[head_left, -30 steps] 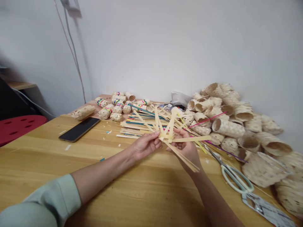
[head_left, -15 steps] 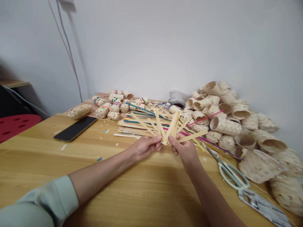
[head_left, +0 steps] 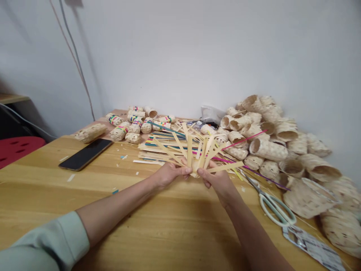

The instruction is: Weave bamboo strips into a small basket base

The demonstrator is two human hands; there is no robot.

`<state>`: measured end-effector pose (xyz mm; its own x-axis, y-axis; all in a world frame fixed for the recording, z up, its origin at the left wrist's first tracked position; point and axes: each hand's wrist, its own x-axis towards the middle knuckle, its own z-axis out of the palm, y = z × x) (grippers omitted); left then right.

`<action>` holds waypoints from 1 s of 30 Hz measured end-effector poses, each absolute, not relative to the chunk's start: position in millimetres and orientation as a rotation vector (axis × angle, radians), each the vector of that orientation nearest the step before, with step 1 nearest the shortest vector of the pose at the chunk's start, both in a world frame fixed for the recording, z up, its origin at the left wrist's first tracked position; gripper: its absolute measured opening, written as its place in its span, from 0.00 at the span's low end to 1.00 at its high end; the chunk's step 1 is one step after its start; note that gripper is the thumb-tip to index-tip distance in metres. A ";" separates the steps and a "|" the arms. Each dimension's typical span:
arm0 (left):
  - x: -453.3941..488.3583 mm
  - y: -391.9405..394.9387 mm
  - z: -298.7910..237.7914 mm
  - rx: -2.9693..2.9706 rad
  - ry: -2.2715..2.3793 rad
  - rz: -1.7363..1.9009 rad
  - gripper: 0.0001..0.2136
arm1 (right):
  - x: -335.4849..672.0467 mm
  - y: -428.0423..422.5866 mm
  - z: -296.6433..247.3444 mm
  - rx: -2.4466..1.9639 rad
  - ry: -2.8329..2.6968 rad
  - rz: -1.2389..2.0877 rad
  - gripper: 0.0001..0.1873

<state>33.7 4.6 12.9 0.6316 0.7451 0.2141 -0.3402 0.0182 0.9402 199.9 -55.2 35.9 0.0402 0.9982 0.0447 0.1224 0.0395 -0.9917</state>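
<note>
Both hands hold one small woven piece of pale bamboo strips (head_left: 200, 156) just above the wooden table (head_left: 158, 226). My left hand (head_left: 169, 174) pinches its left side with thumb and fingers closed. On the other side my right hand (head_left: 218, 180) grips the piece, fingers curled around it. Loose strip ends fan upward and to the right from between the hands. Behind them lies a flat stack of plain and coloured strips (head_left: 162, 145).
A black phone (head_left: 86, 153) lies at the left. Small woven rolls with coloured bands (head_left: 135, 124) sit at the back. A heap of woven cone baskets (head_left: 279, 146) fills the right side. Scissors (head_left: 270, 203) and a printed wrapper (head_left: 313, 248) lie near the right edge. A red stool (head_left: 17, 148) stands far left.
The strips that hung down under my right hand have swung up, so all ends now fan upward. Both hands have closed in around the piece's centre.
</note>
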 end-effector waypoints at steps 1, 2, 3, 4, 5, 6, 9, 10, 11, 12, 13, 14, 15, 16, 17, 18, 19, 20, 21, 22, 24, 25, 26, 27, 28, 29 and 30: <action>34.9 6.0 11.7 1.303 0.408 0.910 0.14 | 197.4 -54.0 34.9 -1.269 -1.249 1.068 0.19; 36.3 7.5 10.5 1.295 0.424 0.949 0.14 | 195.1 -52.9 34.0 -1.248 -1.208 1.048 0.19; 37.7 8.9 9.3 1.274 0.435 0.989 0.14 | 193.1 -51.8 33.1 -1.222 -1.167 1.028 0.21; 38.9 10.2 8.4 1.247 0.443 1.029 0.14 | 191.6 -51.0 32.4 -1.195 -1.129 1.008 0.23; 39.8 11.6 7.9 1.219 0.452 1.065 0.14 | 190.9 -50.2 31.7 -1.172 -1.098 0.988 0.27; 40.2 12.9 8.1 1.196 0.465 1.096 0.14 | 191.0 -49.6 30.9 -1.162 -1.071 0.967 0.31; 39.0 16.7 12.5 1.193 0.527 1.186 0.13 | 195.9 -48.2 28.0 -1.238 -1.034 0.919 0.36; 38.0 17.8 15.2 1.224 0.555 1.217 0.13 | 198.2 -48.0 26.9 -1.297 -1.038 0.909 0.33; 36.8 18.8 18.2 1.267 0.583 1.242 0.13 | 200.1 -48.1 26.1 -1.362 -1.060 0.902 0.29; 35.6 19.7 21.4 1.315 0.610 1.262 0.13 | 201.3 -48.9 25.6 -1.426 -1.104 0.898 0.24; 34.5 20.4 24.4 1.359 0.633 1.279 0.13 | 201.3 -50.5 25.6 -1.478 -1.171 0.896 0.21; 33.5 20.9 27.0 1.401 0.652 1.291 0.13 | 199.7 -53.0 26.3 -1.510 -1.258 0.895 0.20; 32.6 21.1 28.9 1.440 0.670 1.301 0.12 | 196.7 -56.3 27.7 -1.514 -1.363 0.882 0.20; 31.9 21.1 30.1 1.483 0.689 1.310 0.11 | 192.2 -60.2 29.8 -1.490 -1.476 0.844 0.20; 31.4 20.7 30.6 1.534 0.711 1.320 0.10 | 186.9 -64.3 32.5 -1.444 -1.584 0.774 0.19; 31.0 20.0 30.5 1.590 0.739 1.330 0.09 | 181.4 -68.0 35.7 -1.388 -1.675 0.646 0.16; 30.8 18.9 30.2 1.650 0.770 1.340 0.09 | 176.2 -71.0 39.1 -1.337 -1.739 0.477 0.13; 30.7 17.5 29.9 1.713 0.801 1.348 0.08 | 172.0 -72.7 42.6 -1.298 -1.778 0.286 0.10; 30.8 15.8 29.7 1.772 0.830 1.357 0.08 | 169.2 -73.1 46.0 -1.271 -1.799 0.110 0.10; 31.0 13.7 29.9 1.831 0.854 1.361 0.08 | 167.9 -72.3 49.1 -1.248 -1.812 -0.043 0.10; 31.8 8.8 31.7 1.933 0.887 1.348 0.06 | 168.8 -68.1 54.1 -1.200 -1.846 -0.247 0.11; 32.4 6.2 33.2 1.970 0.887 1.338 0.06 | 170.3 -65.7 56.1 -1.174 -1.868 -0.304 0.11; 33.1 3.5 34.8 1.991 0.879 1.332 0.06 | 171.7 -63.7 57.9 -1.146 -1.886 -0.345 0.11; 33.8 1.0 36.6 2.000 0.864 1.330 0.06 | 172.9 -62.4 59.7 -1.123 -1.896 -0.378 0.10; 34.5 -1.4 38.4 2.001 0.844 1.332 0.06 | 173.7 -61.9 61.5 -1.107 -1.900 -0.406 0.10; 35.1 -3.7 40.0 1.995 0.825 1.336 0.06 | 173.9 -62.2 63.3 -1.103 -1.900 -0.430 0.09; 35.7 -5.7 41.5 1.988 0.809 1.341 0.06 | 173.8 -63.1 65.1 -1.099 -1.897 -0.455 0.09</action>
<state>35.7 -5.7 41.5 0.3034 0.7605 0.5741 0.1529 -0.6336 0.7584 173.8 -63.1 65.1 -0.2298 0.5140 0.8264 0.8331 0.5428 -0.1060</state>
